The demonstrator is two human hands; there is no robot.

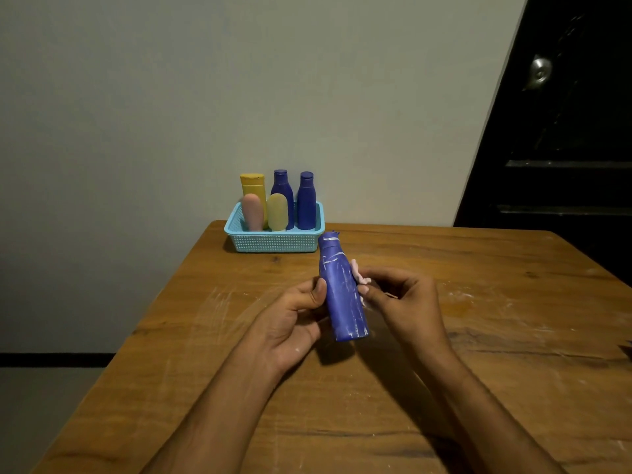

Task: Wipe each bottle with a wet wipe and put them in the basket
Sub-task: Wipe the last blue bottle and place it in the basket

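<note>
wall (171, 97): a plain pale wall fills the back of the room, with a dark skirting line low at the left.
door (564, 131): a dark door stands at the right, with a round metal lock plate on it.
table (171, 354): a brown wooden top with visible grain; it has white smears and scratches, mostly at the left of the hands and at the right side.
basket (273, 242): a light blue plastic basket with a mesh wall, at the far edge of the table, near the wall.
bottles in basket: five stand upright inside: a yellow bottle (253, 188), two blue bottles (282, 188) (306, 203), a pink tube (252, 213) and a pale yellow tube (277, 213) in front.
held bottle (342, 295): a blue bottle with white streaks, tilted, its cap toward the basket and its base toward the person; it is in the air above the table, well in front of the basket.
left hand (294, 319): it grips the left side of the held bottle, the thumb pressed on the body and the fingers curled behind.
right hand (400, 302): its curled fingers pinch a small wet wipe (359, 275) against the right side of the bottle.
</note>
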